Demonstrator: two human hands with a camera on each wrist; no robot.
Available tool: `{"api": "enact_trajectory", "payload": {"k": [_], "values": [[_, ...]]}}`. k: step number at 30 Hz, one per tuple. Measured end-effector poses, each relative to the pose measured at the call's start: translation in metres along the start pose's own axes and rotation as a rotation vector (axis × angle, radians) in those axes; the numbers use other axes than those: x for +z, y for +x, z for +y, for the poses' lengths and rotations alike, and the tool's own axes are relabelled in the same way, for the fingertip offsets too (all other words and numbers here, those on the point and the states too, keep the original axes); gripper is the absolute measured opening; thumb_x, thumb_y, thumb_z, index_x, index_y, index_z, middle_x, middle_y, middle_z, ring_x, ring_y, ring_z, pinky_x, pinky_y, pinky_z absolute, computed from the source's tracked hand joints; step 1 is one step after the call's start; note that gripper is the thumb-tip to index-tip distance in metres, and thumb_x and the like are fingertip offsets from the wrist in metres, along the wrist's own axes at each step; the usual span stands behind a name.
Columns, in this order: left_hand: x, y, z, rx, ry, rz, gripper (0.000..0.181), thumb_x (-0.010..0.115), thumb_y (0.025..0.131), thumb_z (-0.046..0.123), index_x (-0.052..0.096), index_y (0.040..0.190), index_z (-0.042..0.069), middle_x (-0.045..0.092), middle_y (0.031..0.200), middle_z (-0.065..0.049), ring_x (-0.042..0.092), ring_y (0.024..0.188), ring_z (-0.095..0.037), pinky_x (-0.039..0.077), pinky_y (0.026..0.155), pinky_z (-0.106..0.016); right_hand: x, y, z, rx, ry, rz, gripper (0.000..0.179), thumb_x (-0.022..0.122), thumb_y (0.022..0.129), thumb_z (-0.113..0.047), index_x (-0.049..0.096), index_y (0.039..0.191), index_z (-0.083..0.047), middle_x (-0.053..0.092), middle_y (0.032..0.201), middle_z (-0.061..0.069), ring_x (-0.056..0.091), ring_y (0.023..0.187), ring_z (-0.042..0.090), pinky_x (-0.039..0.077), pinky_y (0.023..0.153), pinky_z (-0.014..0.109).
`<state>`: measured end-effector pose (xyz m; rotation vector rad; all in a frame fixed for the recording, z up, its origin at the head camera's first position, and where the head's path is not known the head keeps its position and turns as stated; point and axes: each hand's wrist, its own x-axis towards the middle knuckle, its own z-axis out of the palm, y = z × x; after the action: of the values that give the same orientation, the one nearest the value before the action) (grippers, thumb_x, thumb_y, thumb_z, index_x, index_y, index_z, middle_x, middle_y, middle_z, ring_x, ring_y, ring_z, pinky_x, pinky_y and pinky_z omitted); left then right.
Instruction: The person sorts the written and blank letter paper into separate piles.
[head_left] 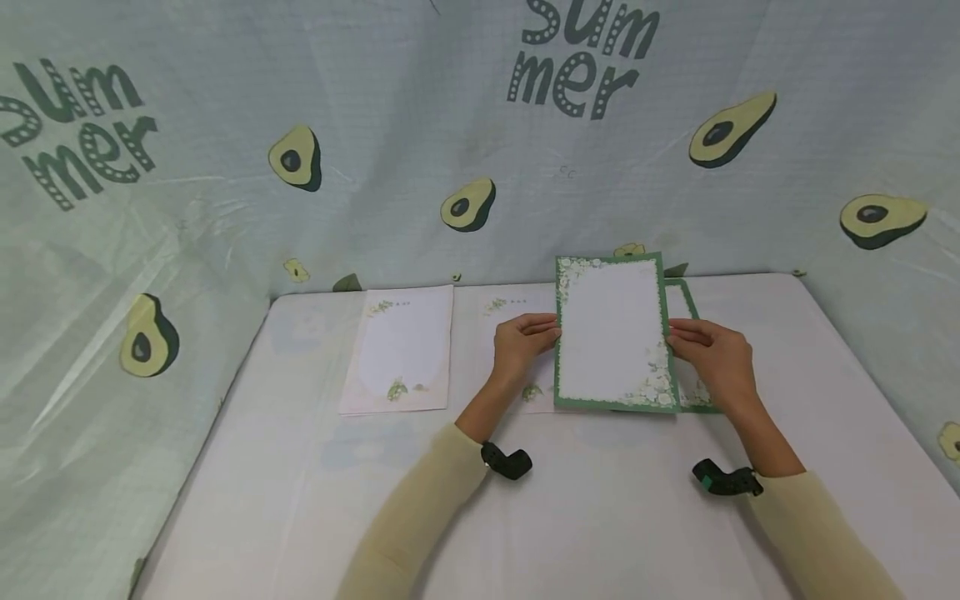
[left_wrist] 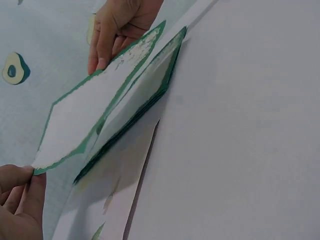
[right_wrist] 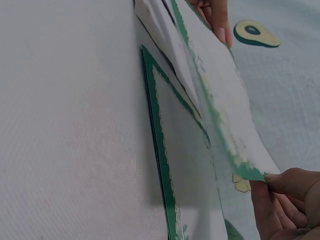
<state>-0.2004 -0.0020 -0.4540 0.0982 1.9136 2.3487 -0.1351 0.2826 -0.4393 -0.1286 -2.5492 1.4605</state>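
A sheet of green-bordered paper (head_left: 613, 333) with white flowers along its edges is held up between both hands. My left hand (head_left: 522, 346) pinches its left edge between thumb and fingers. At the opposite edge, my right hand (head_left: 712, 354) pinches it the same way. Below it lies a stack of matching green-bordered sheets (right_wrist: 192, 165), partly hidden in the head view. Left of that stack, and partly under the raised sheet, is a pale pink-edged sheet (head_left: 495, 312) with small leaf prints.
Farther left on the white table (head_left: 600, 517) lies another pink-edged sheet (head_left: 405, 350) with a leaf print. A pale curtain (head_left: 375, 108) printed with avocados stands behind and beside the table. Each wrist wears a black device (head_left: 507, 461).
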Motion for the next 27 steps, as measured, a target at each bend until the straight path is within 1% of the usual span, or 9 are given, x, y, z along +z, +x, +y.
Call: {"api": "enact_trajectory", "payload": {"k": [4, 6, 13, 17, 20, 27], "values": [[0.007, 0.001, -0.001, -0.004, -0.028, 0.006, 0.025, 0.074, 0.088, -0.007, 0.073, 0.113, -0.009, 0.075, 0.106, -0.022, 0.075, 0.089, -0.016, 0.063, 0.081, -0.03, -0.005, 0.001, 0.001, -0.01, -0.015, 0.01, 0.042, 0.067, 0.1, -0.03, 0.067, 0.133, -0.003, 0.075, 0.109, 0.001, 0.067, 0.082, -0.01, 0.057, 0.071, 0.015], [0.01, 0.001, -0.002, -0.004, -0.032, 0.011, 0.024, 0.075, 0.088, -0.007, 0.073, 0.112, -0.009, 0.075, 0.105, -0.022, 0.075, 0.089, -0.017, 0.063, 0.081, -0.03, -0.008, 0.002, 0.002, -0.011, -0.017, 0.015, 0.042, 0.067, 0.1, -0.029, 0.067, 0.132, -0.003, 0.075, 0.109, 0.002, 0.067, 0.082, -0.01, 0.058, 0.071, 0.015], [0.017, 0.001, -0.003, -0.004, -0.041, 0.03, 0.023, 0.075, 0.087, -0.008, 0.074, 0.11, -0.009, 0.075, 0.104, -0.021, 0.076, 0.089, -0.02, 0.063, 0.08, -0.031, -0.014, 0.004, 0.002, -0.018, -0.008, 0.023, 0.041, 0.068, 0.1, -0.028, 0.067, 0.131, 0.0, 0.071, 0.098, -0.016, 0.067, 0.081, -0.009, 0.058, 0.066, 0.016], [0.019, 0.0, -0.003, 0.0, -0.044, 0.046, 0.023, 0.076, 0.086, -0.008, 0.074, 0.11, -0.009, 0.075, 0.105, -0.021, 0.076, 0.088, -0.02, 0.063, 0.08, -0.03, -0.015, 0.005, 0.001, -0.014, 0.007, 0.021, 0.042, 0.068, 0.1, -0.027, 0.067, 0.131, 0.001, 0.068, 0.095, -0.022, 0.067, 0.081, -0.009, 0.058, 0.067, 0.016], [0.021, 0.0, -0.004, 0.0, -0.056, 0.055, 0.024, 0.076, 0.086, -0.009, 0.074, 0.11, -0.009, 0.075, 0.105, -0.022, 0.076, 0.087, -0.02, 0.063, 0.079, -0.03, -0.016, 0.005, 0.0, -0.009, 0.008, 0.023, 0.042, 0.068, 0.1, -0.027, 0.066, 0.131, 0.001, 0.067, 0.094, -0.024, 0.067, 0.082, -0.01, 0.058, 0.069, 0.016], [0.023, -0.001, -0.004, 0.009, -0.083, 0.048, 0.024, 0.075, 0.087, -0.009, 0.074, 0.11, -0.008, 0.075, 0.104, -0.022, 0.075, 0.084, -0.017, 0.063, 0.079, -0.03, -0.019, 0.006, -0.002, -0.028, 0.001, 0.026, 0.042, 0.067, 0.101, -0.026, 0.065, 0.132, 0.001, 0.07, 0.099, -0.018, 0.067, 0.083, -0.01, 0.058, 0.07, 0.015]]}}
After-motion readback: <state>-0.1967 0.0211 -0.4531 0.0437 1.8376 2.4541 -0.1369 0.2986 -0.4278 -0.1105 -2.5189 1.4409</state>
